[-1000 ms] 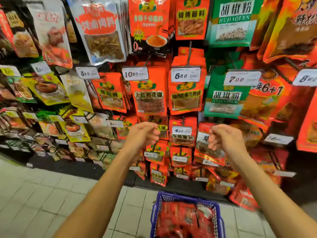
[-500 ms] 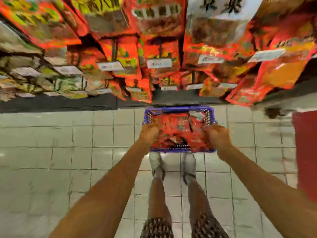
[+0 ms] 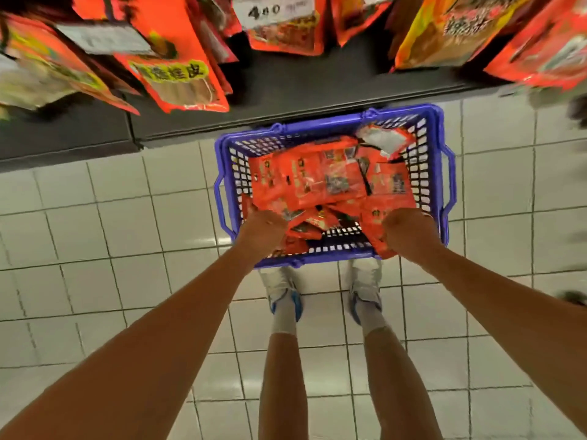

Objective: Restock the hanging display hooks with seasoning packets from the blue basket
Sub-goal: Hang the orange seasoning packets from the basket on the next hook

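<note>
The blue basket [image 3: 443,173] stands on the tiled floor before the display, holding several red seasoning packets [image 3: 305,182]. Both my hands reach down into its near end. My left hand [image 3: 262,225] is down on the near left packets, its fingertips hidden under it. My right hand [image 3: 409,231] grips a red packet [image 3: 378,239] at the near right corner. Hanging packets [image 3: 178,74] on the display hooks fill the top of the view, with a price tag [image 3: 273,9] reading 480.
A dark base shelf [image 3: 286,90] runs under the hanging packets, just beyond the basket. My legs and white shoes [image 3: 281,290] stand right behind the basket on the pale floor tiles [image 3: 95,249].
My view dropped from the hooks to the floor. Both hands came down from the display into the basket, and now sit among the packets, closer in view than half a second ago.
</note>
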A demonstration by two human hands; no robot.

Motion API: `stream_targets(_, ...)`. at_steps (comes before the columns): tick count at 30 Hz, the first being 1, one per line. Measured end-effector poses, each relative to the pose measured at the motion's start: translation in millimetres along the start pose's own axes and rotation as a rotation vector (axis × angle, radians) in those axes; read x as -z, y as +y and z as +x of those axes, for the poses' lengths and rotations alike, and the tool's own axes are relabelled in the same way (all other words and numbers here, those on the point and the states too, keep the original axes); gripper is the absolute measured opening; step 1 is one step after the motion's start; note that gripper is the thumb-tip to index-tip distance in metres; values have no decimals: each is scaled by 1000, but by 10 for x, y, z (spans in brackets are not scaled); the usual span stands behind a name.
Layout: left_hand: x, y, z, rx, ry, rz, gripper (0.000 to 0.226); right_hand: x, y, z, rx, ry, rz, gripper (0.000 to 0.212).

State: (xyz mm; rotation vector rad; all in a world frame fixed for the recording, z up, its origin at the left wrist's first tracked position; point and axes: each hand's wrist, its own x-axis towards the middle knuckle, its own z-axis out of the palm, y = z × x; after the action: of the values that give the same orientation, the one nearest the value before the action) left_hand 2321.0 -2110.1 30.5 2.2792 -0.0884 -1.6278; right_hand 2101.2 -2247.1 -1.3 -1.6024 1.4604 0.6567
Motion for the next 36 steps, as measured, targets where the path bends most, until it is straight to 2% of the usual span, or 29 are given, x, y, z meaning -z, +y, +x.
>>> stream_targets(2, -60, -164, 238, 18, -11, 47, 18, -105, 212, 236, 111, -13, -315, 36)
stream_targets(4, -126, -320, 365, 30, -37, 86, 30, -199, 477, 452, 188, -108, -553, 71)
stream_targets(6, -194, -431, 474, 71, -51, 129, 31, -280, 690, 585, 246, -134, -709, 88)
stream_targets(10, -372, -539, 552, 89, -89, 143, 18, -368, 836, 672, 277, -17, -581, 90)
stream_targets(13, -517, -500, 579, 20, -96, 159, 23, -373, 837, 778, 243, -35, -544, 111)
stream_targets(15, -584, -450, 616, 3, -106, 164, 26, -360, 798, 902, 223, -56, -608, 118)
stream_targets(17, -651, -424, 643, 4, -115, 166, 27, -338, 769, 1016, 237, -90, -682, 111)
stream_targets(19, -703, -395, 648, 13, -124, 156, 27, -302, 763, 1074, 284, -103, -694, 95)
stream_targets(23, -735, -356, 653, 24, -133, 160, 23, -244, 799, 1029, 389, 81, -535, 45)
stream_targets(24, -733, -348, 646, 25, -135, 163, 24, -234, 806, 997, 414, 103, -529, 39)
stream_targets(27, -737, -333, 632, 26, -140, 182, 28, -231, 867, 926, 470, 50, -520, 50)
stream_targets(32, -778, -319, 632, -2, -136, 191, 29, -287, 913, 1059, 268, -32, -600, 91)
stream_targets(34, -784, -302, 668, -24, -132, 229, 30, -345, 906, 1130, 247, -49, -627, 94)
stream_targets(36, -778, -288, 719, -18, -118, 213, 29, -400, 921, 1171, 255, -25, -616, 84)
